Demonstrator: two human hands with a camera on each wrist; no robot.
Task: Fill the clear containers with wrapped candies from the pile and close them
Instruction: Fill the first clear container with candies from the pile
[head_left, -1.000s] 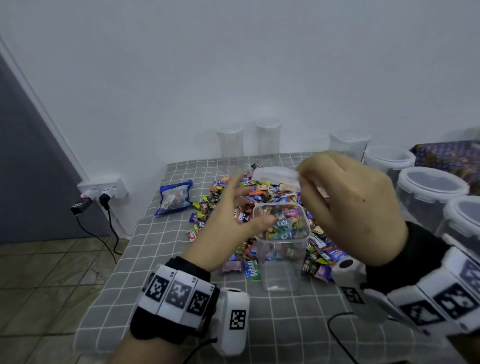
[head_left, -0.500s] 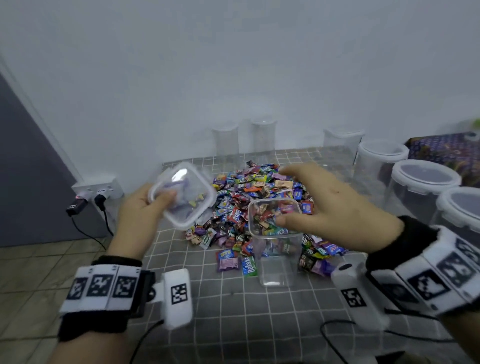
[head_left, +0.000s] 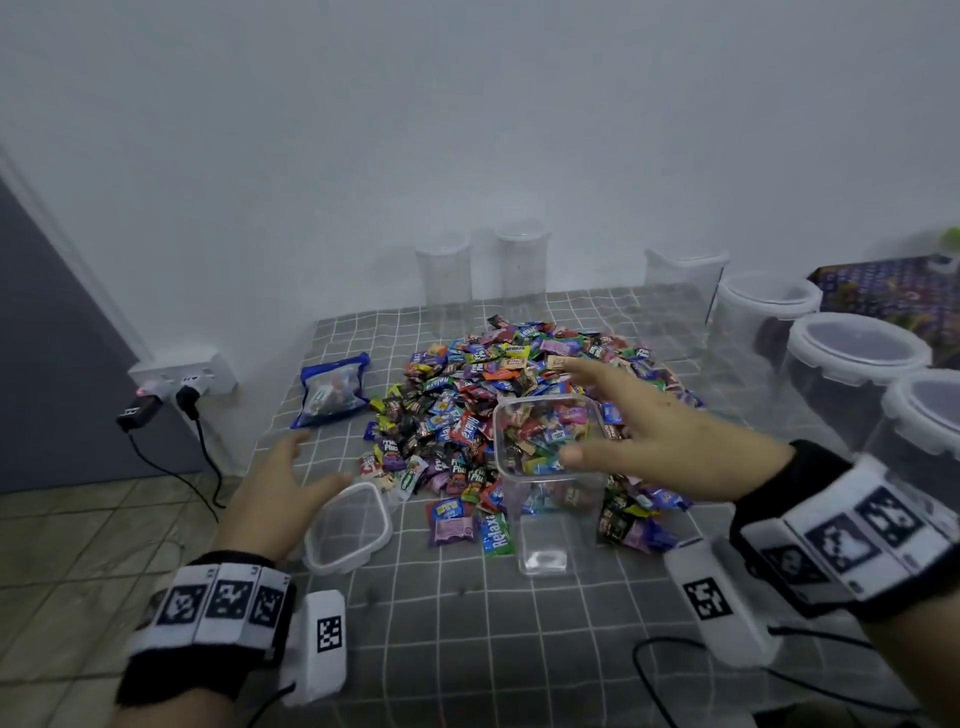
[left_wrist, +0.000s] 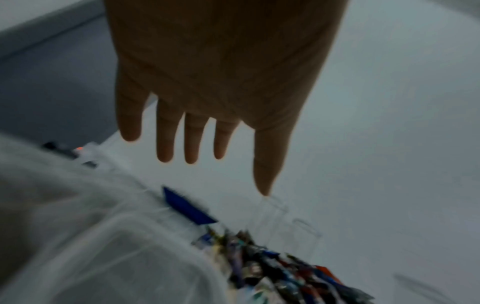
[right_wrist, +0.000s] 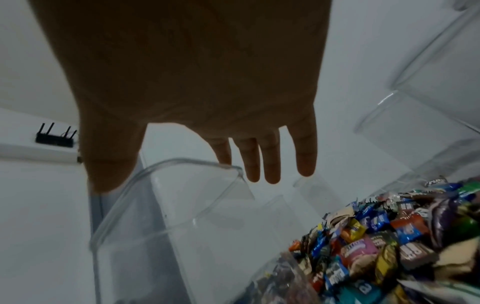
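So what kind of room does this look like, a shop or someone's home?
Probably a home room, not a shop: a plain white wall, a tiled floor with a white wall socket, and a makeshift table under a grey checked cloth.

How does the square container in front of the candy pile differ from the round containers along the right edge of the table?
The square container is open, its lid lying on the cloth to its left; the round containers are closed under white-rimmed lids. The square container has straight walls and rounded corners and looks narrower; the round ones look wider. It stands beside the candy pile, while they line the table's right edge. Both kinds are clear plastic, upright, with no candies inside.
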